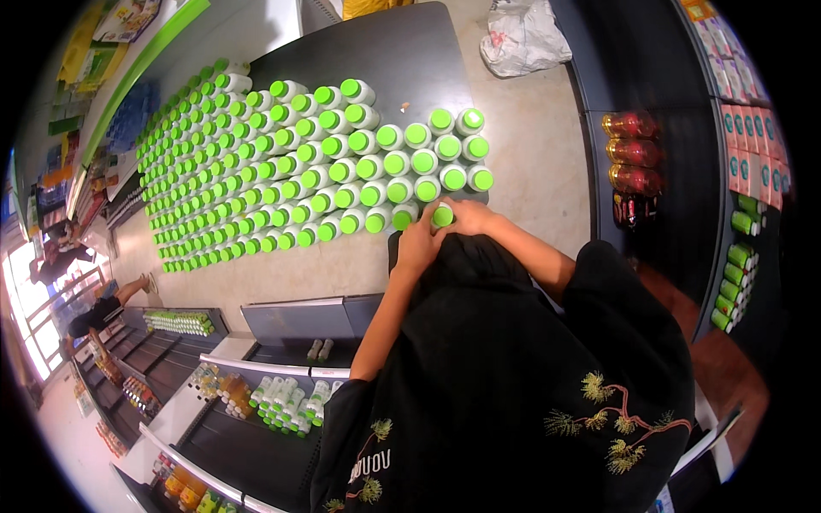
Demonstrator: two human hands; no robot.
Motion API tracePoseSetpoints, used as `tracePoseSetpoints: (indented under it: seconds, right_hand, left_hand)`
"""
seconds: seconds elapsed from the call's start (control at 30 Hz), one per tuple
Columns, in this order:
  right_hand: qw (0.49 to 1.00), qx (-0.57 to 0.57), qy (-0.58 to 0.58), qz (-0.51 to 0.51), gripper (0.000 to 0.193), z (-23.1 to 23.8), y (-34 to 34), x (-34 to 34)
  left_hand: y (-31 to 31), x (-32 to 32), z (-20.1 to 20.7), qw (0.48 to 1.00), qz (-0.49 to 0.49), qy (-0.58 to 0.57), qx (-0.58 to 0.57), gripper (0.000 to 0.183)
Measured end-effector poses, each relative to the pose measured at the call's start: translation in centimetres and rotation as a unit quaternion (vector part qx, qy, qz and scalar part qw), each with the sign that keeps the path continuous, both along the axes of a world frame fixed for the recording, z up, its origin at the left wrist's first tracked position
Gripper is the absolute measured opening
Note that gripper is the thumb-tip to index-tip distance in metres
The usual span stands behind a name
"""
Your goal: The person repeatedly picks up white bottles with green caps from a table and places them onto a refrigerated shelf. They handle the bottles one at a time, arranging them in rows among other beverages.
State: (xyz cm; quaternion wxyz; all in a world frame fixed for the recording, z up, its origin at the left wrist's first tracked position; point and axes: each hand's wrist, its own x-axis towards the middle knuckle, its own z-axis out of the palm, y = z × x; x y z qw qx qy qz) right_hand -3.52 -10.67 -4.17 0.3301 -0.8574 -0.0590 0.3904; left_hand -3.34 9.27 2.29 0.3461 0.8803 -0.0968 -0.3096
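Many white bottles with bright green caps stand in close rows on a dark table [393, 43]. At the table's near edge, one bottle [442, 215] is held between my two hands, close to my body. My left hand [416, 243] closes on its left side. My right hand [469, 217] wraps round it from the right, with its fingers along the far side. Another green-capped bottle [404, 217] stands just left of it, by my left fingers. The lower part of the held bottle is hidden behind my hands.
Red bottles [633, 152] sit on a dark shelf to the right. A white plastic bag [525, 38] lies on the floor beyond the table. Shelves with more green-capped bottles [286, 402] stand at lower left. Farther left, another person [94, 316] bends by a shelf.
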Motion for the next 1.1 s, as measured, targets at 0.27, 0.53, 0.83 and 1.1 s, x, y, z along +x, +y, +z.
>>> tracePoseSetpoints:
  seconds: [0.27,0.53,0.83,1.1]
  right_hand:
    - [0.993,0.115,0.004,-0.024,0.085,3.8,-0.8,0.7]
    - [1.000,-0.003,0.005,0.022,0.084,1.2,-0.5,1.2]
    - [0.999,-0.052,0.001,0.008,0.085,-1.1,1.7,1.1]
    - [0.997,-0.044,-0.001,-0.066,0.077,-1.6,0.8,0.4]
  left_hand:
    - [0.3,2.8,5.6,0.991,0.104,0.007,-0.087,0.060]
    - [0.5,0.3,0.9,0.996,0.067,0.022,-0.062,0.052]
    - [1.1,0.5,1.3,0.996,0.060,0.062,-0.029,0.059]
    - [1.4,0.3,0.8,0.997,0.024,0.054,-0.049,0.072]
